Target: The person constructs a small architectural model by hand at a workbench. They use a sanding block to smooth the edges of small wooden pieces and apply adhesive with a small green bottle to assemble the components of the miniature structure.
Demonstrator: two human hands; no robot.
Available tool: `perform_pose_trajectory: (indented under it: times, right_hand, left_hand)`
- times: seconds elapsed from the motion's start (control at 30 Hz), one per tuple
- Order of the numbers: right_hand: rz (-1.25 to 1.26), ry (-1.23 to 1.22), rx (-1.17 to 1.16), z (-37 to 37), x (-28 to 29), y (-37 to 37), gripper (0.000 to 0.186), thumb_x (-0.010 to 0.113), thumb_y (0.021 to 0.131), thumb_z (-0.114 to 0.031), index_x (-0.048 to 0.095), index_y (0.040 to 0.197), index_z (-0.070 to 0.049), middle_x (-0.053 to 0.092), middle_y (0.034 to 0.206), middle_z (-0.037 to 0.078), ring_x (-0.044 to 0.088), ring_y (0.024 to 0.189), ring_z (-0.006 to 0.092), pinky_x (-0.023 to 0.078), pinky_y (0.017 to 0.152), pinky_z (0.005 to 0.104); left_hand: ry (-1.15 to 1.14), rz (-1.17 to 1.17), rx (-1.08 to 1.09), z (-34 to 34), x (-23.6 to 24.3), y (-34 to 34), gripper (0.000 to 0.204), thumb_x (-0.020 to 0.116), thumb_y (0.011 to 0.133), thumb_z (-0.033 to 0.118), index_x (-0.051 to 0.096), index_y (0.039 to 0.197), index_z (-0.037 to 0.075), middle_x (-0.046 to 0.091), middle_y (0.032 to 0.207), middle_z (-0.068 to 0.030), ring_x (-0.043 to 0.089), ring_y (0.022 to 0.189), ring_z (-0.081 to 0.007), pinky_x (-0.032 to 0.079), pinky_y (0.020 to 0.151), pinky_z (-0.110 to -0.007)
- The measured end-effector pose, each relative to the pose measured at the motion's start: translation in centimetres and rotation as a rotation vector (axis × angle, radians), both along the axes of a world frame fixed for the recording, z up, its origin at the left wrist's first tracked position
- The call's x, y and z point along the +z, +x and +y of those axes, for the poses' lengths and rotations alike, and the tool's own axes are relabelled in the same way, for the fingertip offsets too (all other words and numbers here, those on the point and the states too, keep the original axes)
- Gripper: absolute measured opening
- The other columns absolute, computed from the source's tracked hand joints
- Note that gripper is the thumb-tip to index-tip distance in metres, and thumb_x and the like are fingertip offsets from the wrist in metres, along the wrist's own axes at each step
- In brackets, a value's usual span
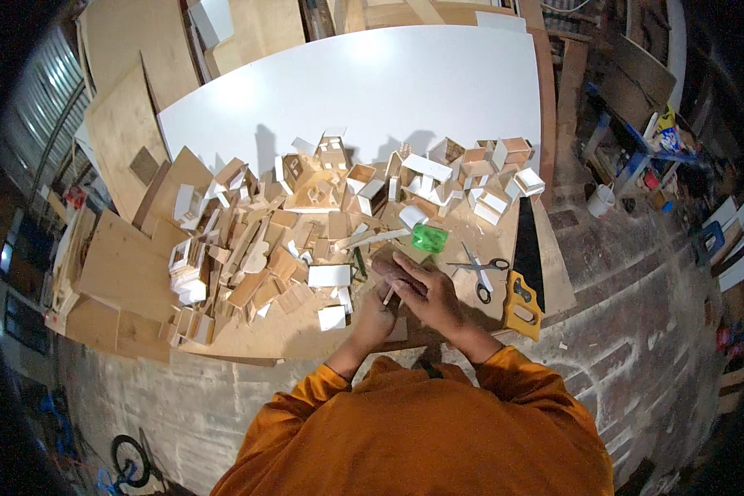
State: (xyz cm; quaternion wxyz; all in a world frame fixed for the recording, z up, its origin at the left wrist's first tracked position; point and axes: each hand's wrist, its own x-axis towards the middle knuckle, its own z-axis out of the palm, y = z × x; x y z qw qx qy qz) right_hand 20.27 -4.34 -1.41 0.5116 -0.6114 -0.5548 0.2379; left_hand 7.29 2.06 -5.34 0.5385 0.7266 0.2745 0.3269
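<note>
My left hand (375, 315) is closed round a small pale piece (388, 295), of which only a thin edge shows between the hands. Over it, my right hand (429, 296) is closed on a dark brown flat piece (383, 263) that may be sandpaper; its kind is not clear. Both hands meet above the table's near edge. Just beyond them lies a shiny green packet (429, 238). Scissors (480, 267) with black handles lie spread to the right of my right hand. A white rectangular piece (329, 276) lies to the left of my left hand.
Wood offcuts (252, 285) are heaped on the left of the table. Small wooden box-like models (426, 169) stand along the back before a white board (347, 99). A handsaw (522, 302) with a yellow handle lies at the right edge. A white bucket (601, 200) stands beyond it.
</note>
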Motion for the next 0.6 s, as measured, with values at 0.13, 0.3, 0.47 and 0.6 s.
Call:
perform_pose_trajectory:
  times: [0.13, 0.3, 0.47, 0.6]
  right_hand:
    - [-0.368, 0.412, 0.125, -1.3, 0.4, -2.8, 0.044, 0.065, 0.086, -0.016, 0.056, 0.127, -0.001, 0.064, 0.105, 0.022, 0.063, 0.09, 0.0277, 0.049, 0.081, 0.0367]
    - [0.06, 0.014, 0.003, 0.9, -0.6, 0.2, 0.045, 0.066, 0.085, -0.02, 0.057, 0.125, -0.002, 0.064, 0.093, 0.02, 0.059, 0.083, 0.0236, 0.047, 0.077, 0.0359]
    - [-0.19, 0.35, 0.091, -0.1, -0.1, -2.2, 0.045, 0.066, 0.086, -0.024, 0.058, 0.125, -0.005, 0.066, 0.097, 0.021, 0.061, 0.072, 0.0262, 0.048, 0.068, 0.0352]
    - [-0.003, -0.079, -0.032, 1.4, -1.8, 1.4, 0.042, 0.06, 0.091, -0.023, 0.055, 0.127, -0.001, 0.066, 0.104, 0.02, 0.063, 0.089, 0.0212, 0.049, 0.08, 0.0329]
  left_hand:
    - [0.495, 0.207, -0.134, 3.6, -6.5, -2.7, 0.024, 0.061, 0.08, 0.004, 0.059, 0.103, 0.0, 0.062, 0.104, -0.0202, 0.06, 0.094, -0.0373, 0.047, 0.079, -0.042]
    - [0.231, 0.057, 0.046, 0.8, 0.0, -0.1, 0.017, 0.06, 0.084, 0.013, 0.059, 0.094, -0.001, 0.06, 0.082, -0.0166, 0.059, 0.081, -0.0396, 0.049, 0.075, -0.039]
    - [0.739, 0.139, 0.011, 2.9, -2.3, -1.6, 0.015, 0.064, 0.077, 0.011, 0.059, 0.088, 0.002, 0.063, 0.082, -0.0132, 0.061, 0.074, -0.0265, 0.046, 0.065, -0.037]
    - [0.022, 0.09, 0.017, 1.8, -2.2, -1.3, 0.026, 0.059, 0.087, 0.022, 0.056, 0.102, 0.0, 0.062, 0.093, -0.0082, 0.057, 0.076, -0.02, 0.047, 0.068, -0.034]
